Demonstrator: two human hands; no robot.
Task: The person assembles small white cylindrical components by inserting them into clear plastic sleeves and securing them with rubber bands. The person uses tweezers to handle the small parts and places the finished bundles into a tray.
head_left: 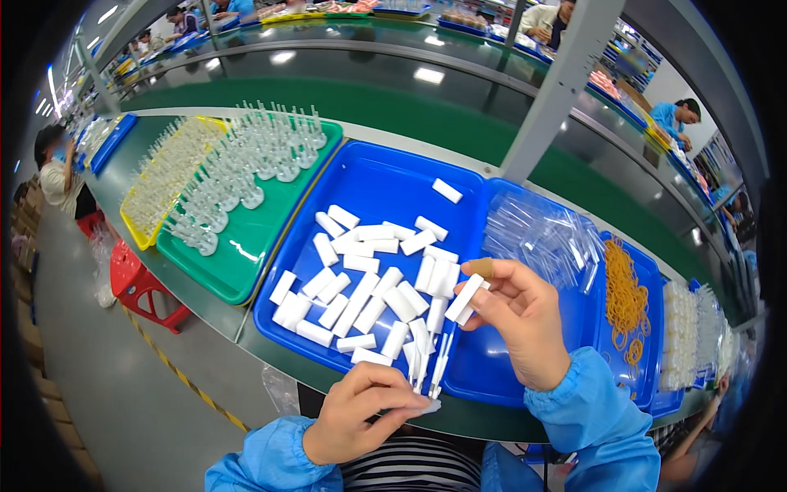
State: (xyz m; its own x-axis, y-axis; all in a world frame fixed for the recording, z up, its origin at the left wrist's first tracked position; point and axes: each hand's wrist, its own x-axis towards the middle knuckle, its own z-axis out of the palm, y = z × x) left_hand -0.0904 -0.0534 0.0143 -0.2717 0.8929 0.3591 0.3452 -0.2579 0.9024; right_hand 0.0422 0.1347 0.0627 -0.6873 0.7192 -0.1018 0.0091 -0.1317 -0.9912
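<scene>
My left hand is closed near the front edge of the table, pinching a clear piece with several thin upright posts. The posts point away from me over the blue tray, and their lower ends meet near my fingertips. Between thumb and fingers of my right hand are white rectangular blocks, apparently two side by side. A tan finger cover sits on one right fingertip. Many loose white blocks lie in the blue tray, just beyond my left hand.
Left of the blue tray, a green tray and a yellow tray hold clear posted pieces. To the right are clear thin tubes, orange rubber bands and stacked white pieces. A grey metal post rises behind. A red stool stands at left.
</scene>
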